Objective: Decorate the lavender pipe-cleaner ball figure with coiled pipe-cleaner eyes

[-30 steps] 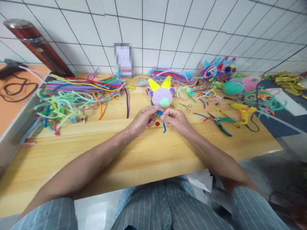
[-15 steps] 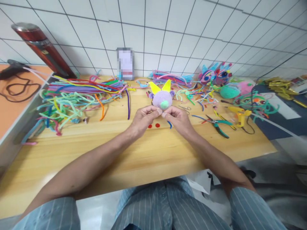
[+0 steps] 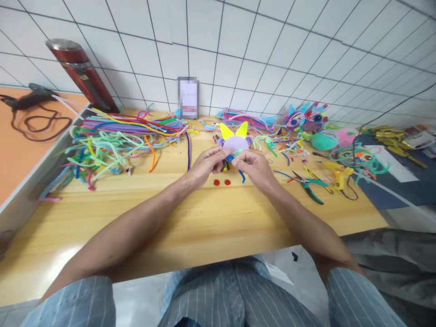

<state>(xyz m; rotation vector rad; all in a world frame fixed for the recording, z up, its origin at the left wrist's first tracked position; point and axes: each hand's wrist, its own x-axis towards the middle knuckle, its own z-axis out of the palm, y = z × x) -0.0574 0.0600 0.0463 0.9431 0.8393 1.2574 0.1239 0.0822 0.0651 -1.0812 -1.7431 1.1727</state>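
Note:
A lilac fuzzy ball figure with pointed yellow ears, purple curled sides and a pale green patch is in front of me. My left hand is closed on its lower left side. At its lower edge, a small blue round piece shows between the two hands' fingertips. My right hand is closed, its thumb and fingers pinched at that piece, partly covering the green patch. Just below the hands lie two red discs and a short blue pipe cleaner.
Pipe cleaners lie heaped on the left, before a red thermos. A phone leans on the tiled wall. At right are teal-handled pliers, a yellow glue gun and colourful fuzzy figures.
The blue round piece now shows between my fingertips, where it was hidden before. My right fingers have shifted over the green patch. The view has swung slightly left.

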